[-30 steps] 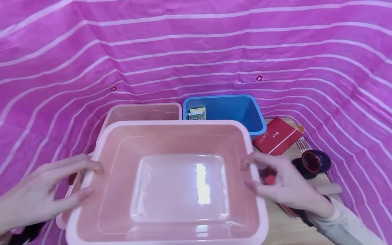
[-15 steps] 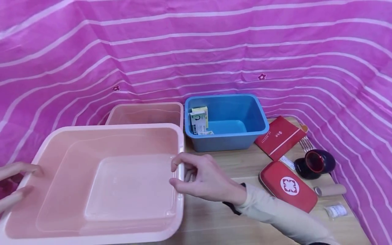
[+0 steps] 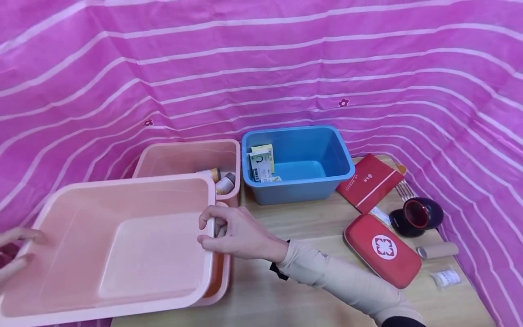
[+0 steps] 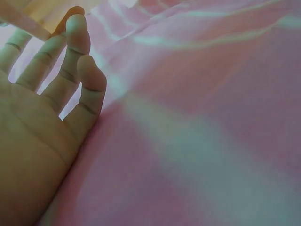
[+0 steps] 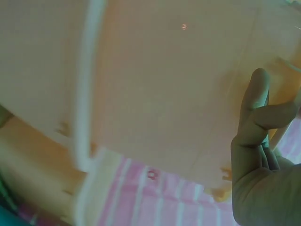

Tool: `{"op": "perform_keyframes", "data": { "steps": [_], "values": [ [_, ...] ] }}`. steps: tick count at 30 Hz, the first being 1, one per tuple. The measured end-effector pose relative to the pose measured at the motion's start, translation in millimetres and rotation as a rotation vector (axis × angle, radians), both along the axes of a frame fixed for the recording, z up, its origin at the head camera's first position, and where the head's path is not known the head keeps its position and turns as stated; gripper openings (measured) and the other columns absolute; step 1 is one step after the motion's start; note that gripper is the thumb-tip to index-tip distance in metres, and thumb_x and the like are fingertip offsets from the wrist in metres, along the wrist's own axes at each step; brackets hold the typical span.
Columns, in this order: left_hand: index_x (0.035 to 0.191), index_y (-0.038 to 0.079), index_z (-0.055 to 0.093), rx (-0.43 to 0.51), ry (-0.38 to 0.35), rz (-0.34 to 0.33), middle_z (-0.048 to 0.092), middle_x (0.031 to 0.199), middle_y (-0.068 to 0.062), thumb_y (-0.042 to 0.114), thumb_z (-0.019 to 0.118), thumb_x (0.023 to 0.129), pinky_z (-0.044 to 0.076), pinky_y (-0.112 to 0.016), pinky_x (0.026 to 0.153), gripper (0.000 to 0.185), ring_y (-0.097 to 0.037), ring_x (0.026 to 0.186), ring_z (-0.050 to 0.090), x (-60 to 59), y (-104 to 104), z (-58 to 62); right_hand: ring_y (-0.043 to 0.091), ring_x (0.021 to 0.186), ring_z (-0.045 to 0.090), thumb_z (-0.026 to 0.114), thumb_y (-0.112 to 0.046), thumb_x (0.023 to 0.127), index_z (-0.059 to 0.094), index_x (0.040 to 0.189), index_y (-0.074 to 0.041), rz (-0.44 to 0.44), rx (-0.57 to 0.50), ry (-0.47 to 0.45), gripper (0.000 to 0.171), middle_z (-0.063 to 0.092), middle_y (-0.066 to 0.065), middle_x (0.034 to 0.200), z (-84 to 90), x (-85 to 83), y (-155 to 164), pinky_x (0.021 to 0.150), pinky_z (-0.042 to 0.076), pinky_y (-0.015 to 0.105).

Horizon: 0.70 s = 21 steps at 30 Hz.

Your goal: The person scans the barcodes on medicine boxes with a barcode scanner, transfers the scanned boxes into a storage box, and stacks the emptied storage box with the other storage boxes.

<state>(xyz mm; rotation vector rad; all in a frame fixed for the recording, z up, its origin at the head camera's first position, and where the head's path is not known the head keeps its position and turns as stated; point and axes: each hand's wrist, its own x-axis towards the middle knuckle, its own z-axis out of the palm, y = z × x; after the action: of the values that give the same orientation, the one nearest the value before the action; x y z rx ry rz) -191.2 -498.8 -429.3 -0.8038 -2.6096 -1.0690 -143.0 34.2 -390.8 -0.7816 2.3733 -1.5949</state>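
Pink rectangular plastic bin (image 3: 118, 254), empty: held tilted at table's front-left, over second pink bin's rim (image 3: 222, 290) underneath.
R hand (image 3: 233, 234): thumb + fingers pinch right rim.
L hand (image 3: 14, 254): at left rim, fingers near straight, grip not confirmable.
Step, est.: shifting or nesting bin.
Next move needs: level bin, align rims w/ lower one, clear rear pink tub w/ bottles (image 3: 184, 159).

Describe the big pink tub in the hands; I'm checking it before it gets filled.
The pink tub is a shallow rectangular plastic bin with rounded corners, a thick rim and nothing inside. It is tilted over another pink bin. The right hand grips its right rim; the left hand touches its left edge.
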Motion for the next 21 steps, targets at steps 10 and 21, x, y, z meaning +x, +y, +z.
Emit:
{"op": "perform_keyframes", "data": {
  "steps": [10,21],
  "values": [
    [0.116,0.018,0.072,-0.268,0.005,-0.005,0.043,0.083,0.019,-0.015,0.081,0.064,0.029,-0.017,0.051,0.063,0.003,0.067,0.038,37.6,53,-9.8,0.007,0.059,0.054,0.075,-0.023,0.092,0.064,0.104,-0.024,0.014,0.194,-0.123,0.017,0.054,-0.005,0.066,-51.8,-18.2,1,0.052,0.041,0.019],
    [0.114,0.02,0.073,-0.343,-0.04,-0.069,0.062,0.104,0.028,-0.009,0.084,0.066,0.035,-0.01,0.066,0.057,0.009,0.088,0.043,36.7,59,-22.4,0.01,0.066,0.054,0.074,-0.031,0.095,0.065,0.113,-0.028,0.009,0.224,-0.192,0.02,0.056,-0.005,0.071,-74.8,-19.6,4,0.055,0.042,0.021]
  ]
}}
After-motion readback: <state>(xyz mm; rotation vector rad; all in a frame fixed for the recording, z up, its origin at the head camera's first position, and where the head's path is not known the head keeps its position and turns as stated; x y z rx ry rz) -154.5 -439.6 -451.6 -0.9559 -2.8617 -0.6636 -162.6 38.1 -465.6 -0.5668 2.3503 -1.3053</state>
